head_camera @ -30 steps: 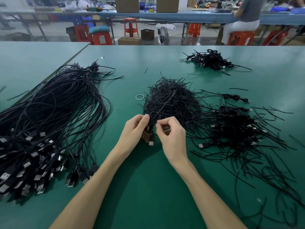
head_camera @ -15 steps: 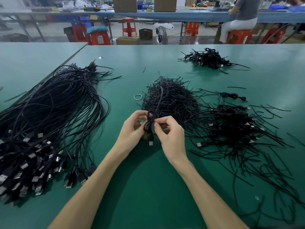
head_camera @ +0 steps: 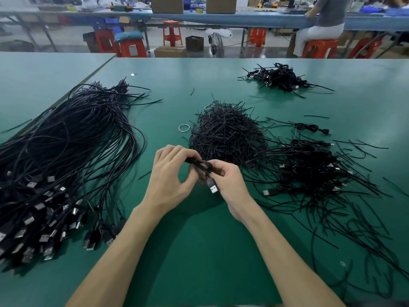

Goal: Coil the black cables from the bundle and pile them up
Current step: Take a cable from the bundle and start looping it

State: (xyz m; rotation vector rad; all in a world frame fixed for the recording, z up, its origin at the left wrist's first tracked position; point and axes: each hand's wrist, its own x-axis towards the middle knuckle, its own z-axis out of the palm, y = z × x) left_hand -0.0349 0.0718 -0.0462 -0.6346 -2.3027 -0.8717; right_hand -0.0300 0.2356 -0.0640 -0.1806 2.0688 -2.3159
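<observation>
A large bundle of long black USB cables lies on the left of the green table, plugs toward me. Between my hands is one small coiled black cable, its silver USB plug hanging down. My left hand pinches the coil's left side; my right hand grips its right side. A pile of coiled cables sits to the right. A heap of short black tie wires lies just beyond my hands.
A second small pile of coiled cables lies at the far right. A white ring rests left of the tie heap. Loose wires spread over the right front of the table. Beyond the far edge are orange stools, boxes and a seated person.
The cable strand that ran up toward the tie heap has been gathered into a tight coil between my hands. Both hands shifted slightly toward me; the plug now hangs by my right hand.
</observation>
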